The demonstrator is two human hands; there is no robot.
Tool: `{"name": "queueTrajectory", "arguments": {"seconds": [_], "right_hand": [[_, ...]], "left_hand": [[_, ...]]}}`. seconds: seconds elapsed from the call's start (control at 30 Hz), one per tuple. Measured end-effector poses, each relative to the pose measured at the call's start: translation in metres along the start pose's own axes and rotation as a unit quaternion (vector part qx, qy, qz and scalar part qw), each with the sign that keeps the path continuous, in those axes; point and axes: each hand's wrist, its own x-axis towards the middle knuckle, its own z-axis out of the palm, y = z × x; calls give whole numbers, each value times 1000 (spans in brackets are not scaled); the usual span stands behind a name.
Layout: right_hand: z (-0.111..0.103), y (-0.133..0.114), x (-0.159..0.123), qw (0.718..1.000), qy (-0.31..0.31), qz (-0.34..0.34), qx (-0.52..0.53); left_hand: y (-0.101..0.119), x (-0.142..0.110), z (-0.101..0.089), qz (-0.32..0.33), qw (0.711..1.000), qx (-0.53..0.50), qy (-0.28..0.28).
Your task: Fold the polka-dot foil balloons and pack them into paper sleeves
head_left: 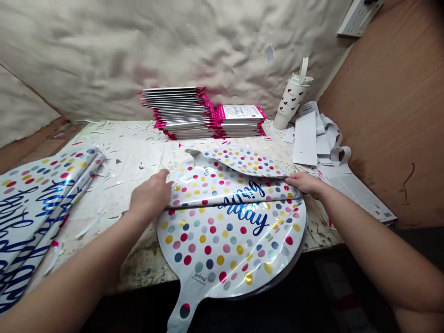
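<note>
A flat, uninflated foil balloon (222,245), white with coloured dots and blue "birthday" lettering, lies in front of me and overhangs the table's front edge. Its upper part is folded over, with one dotted flap lifting at the back. My left hand (151,192) is at the left end of the fold, fingers curled against the edge and partly hidden. At the right end, my right hand (307,183) pinches the folded layers between thumb and fingers. The balloon's tail hangs toward me at the lower left.
More flat foil balloons (38,208) lie stacked at left. Pink-edged packs form a tall stack (185,113) and a shorter stack (241,121) at the back. A heart-patterned tumbler (293,99) stands near paper strips (305,138). Scraps litter the worn table (121,162).
</note>
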Motion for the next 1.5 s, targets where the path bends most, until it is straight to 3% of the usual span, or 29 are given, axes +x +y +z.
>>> {"name": "queueTrajectory", "arguments": {"seconds": [0.03, 0.07, 0.1, 0.17, 0.27, 0.37, 0.43, 0.5, 0.53, 0.6, 0.67, 0.73, 0.8, 0.87, 0.97, 1.03, 1.1, 1.2, 1.33, 1.4, 1.5], "right_hand": [[1, 0, 2, 1000, 7, 7, -12], [2, 1, 3, 999, 15, 13, -26], [1, 1, 4, 999, 25, 18, -42], [-2, -3, 4, 995, 55, 25, -84], [-4, -25, -1, 978, 142, 26, -151], [26, -70, -23, 945, 193, -92, -246], [69, -101, -43, 922, 108, -225, -296], [117, -120, -60, 910, 15, -286, -300], [137, -121, -65, 896, -44, -329, -296], [156, -107, -68, 892, -69, -343, -284], [146, -71, -65, 914, -13, -283, -290], [116, -28, -62, 931, 92, -174, -307], [88, 9, -64, 925, 197, -69, -319], [76, 29, -72, 901, 269, -58, -334], [89, 28, -89, 875, 267, -203, -350], [98, 19, -94, 871, 270, -256, -322], [90, 12, -89, 898, 310, -197, -243], [52, 13, -65, 940, 313, -56, -126], [6, 21, -43, 954, 274, -11, -119], [8, 17, -47, 945, 296, -5, -137], [45, 0, -64, 934, 310, -53, -168]], "left_hand": [[11, -10, 4, 44, 998, 9, 49], [24, -22, 9, 111, 992, 5, 52], [36, -35, 15, 168, 986, -4, 18], [56, -58, 26, 219, 974, -3, -62], [70, -76, 39, 222, 969, 7, -107], [72, -78, 43, 208, 973, 5, -103], [73, -75, 43, 194, 975, 7, -103], [75, -73, 43, 182, 977, 13, -110], [76, -73, 43, 177, 977, 17, -113], [77, -73, 44, 172, 979, 23, -111], [77, -74, 45, 174, 980, 21, -95], [77, -74, 44, 179, 980, 15, -89], [81, -73, 41, 186, 978, 15, -89], [90, -72, 40, 198, 977, 17, -77], [106, -71, 42, 206, 976, 2, -72], [114, -71, 46, 200, 977, -6, -73], [117, -71, 51, 198, 978, -5, -66], [116, -71, 54, 200, 978, -3, -65], [115, -70, 54, 198, 978, -1, -71], [116, -70, 55, 199, 978, 2, -67], [117, -70, 57, 200, 979, 9, -46]]}}
